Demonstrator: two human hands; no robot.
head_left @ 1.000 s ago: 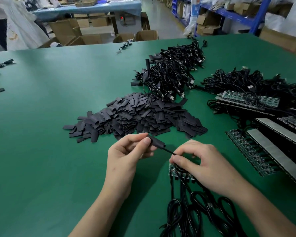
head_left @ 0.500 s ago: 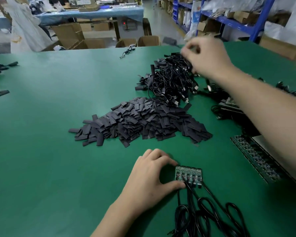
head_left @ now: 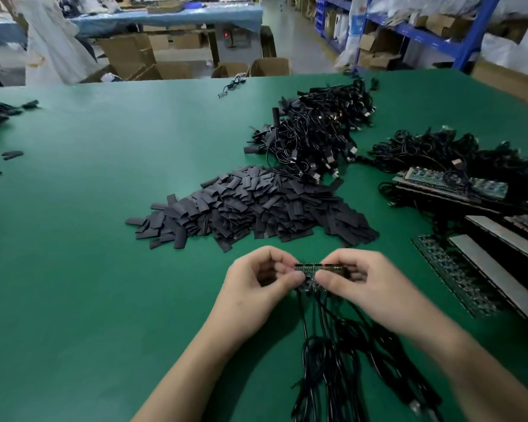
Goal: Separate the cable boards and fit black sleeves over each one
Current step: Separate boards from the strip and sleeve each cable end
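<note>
Right now both hands meet low on the green counter (head_left: 89,284), at about six o'clock of the view. The left hand (head_left: 255,289) and the right hand (head_left: 368,286) each pinch one end of a small strip of cable boards (head_left: 311,268) between thumb and curled fingers; motion blur makes it hard to tell whether the strip is bent or straight. Its black cables (head_left: 333,354) trail toward six o'clock between the forearms. At twelve o'clock from the hands lies the heap of black sleeves (head_left: 250,208), and beyond it, toward one o'clock, sits a cable tangle (head_left: 314,132) with plugs showing. More board panels (head_left: 488,187) lie at three o'clock, near the counter's edge.
</note>
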